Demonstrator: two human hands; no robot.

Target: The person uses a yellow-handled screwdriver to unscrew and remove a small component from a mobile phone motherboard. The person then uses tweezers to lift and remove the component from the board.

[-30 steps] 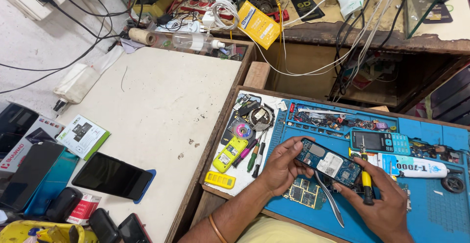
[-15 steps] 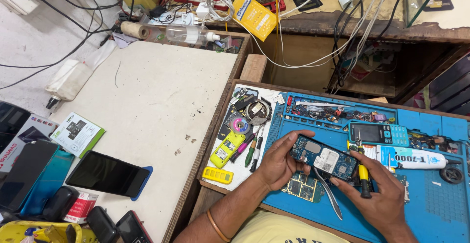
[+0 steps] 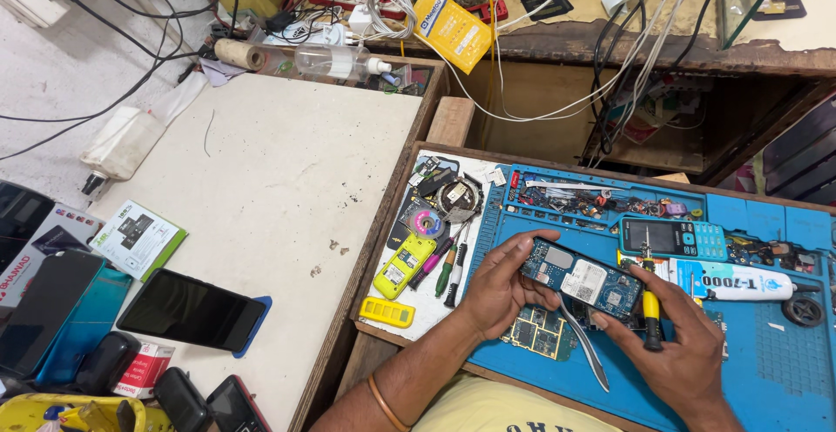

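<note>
Over the near edge of the blue repair mat [image 3: 766,354], the left hand [image 3: 496,288] grips the opened phone body [image 3: 582,280] by its left end, its circuit board facing up. The right hand [image 3: 688,340] steadies its right end, closed round a yellow-handled screwdriver [image 3: 650,306] held upright. This looks like the unscrewing stage, and the tip must seat squarely in a screw.

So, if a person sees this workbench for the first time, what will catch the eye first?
Probably the bright blue work mat at lower right, where the left hand and right hand hold an opened phone circuit board; the right hand also holds a yellow-handled screwdriver. Next, the tangle of cables at top, and the dark smartphones at lower left.
</note>
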